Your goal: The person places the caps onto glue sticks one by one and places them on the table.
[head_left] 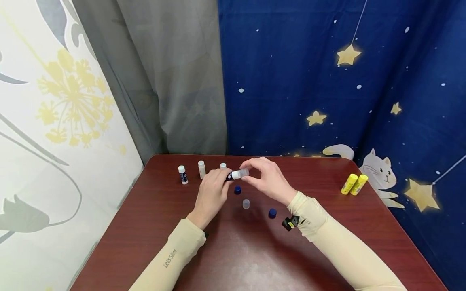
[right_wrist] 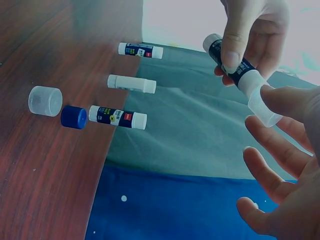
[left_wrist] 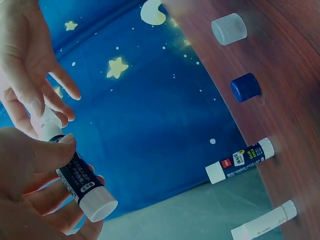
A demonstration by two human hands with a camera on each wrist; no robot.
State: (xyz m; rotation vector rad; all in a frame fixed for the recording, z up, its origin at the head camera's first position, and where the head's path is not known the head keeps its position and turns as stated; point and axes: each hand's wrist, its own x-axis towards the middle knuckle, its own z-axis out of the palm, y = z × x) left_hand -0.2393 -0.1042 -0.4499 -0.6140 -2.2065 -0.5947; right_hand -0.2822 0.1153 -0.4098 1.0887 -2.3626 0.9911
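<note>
My left hand [head_left: 212,190] grips a glue stick [left_wrist: 77,172] with a dark blue label, its thumb lying along the barrel. At the other end of the stick, my right hand [head_left: 267,178] pinches a clear ribbed cap [right_wrist: 264,109] between thumb and index finger. The cap sits over the white end of the stick; how far on it is, I cannot tell. In the right wrist view, the other fingers [right_wrist: 270,175] of the right hand are spread apart. Both hands are above the table.
Behind the hands stand a blue-labelled glue stick [head_left: 183,175], a white one [head_left: 202,169] and another blue-labelled one [right_wrist: 118,117]. Nearer lie two blue caps [head_left: 238,190] and a clear cap [head_left: 246,204]. Two yellow tubes [head_left: 349,184] stand at the table's right.
</note>
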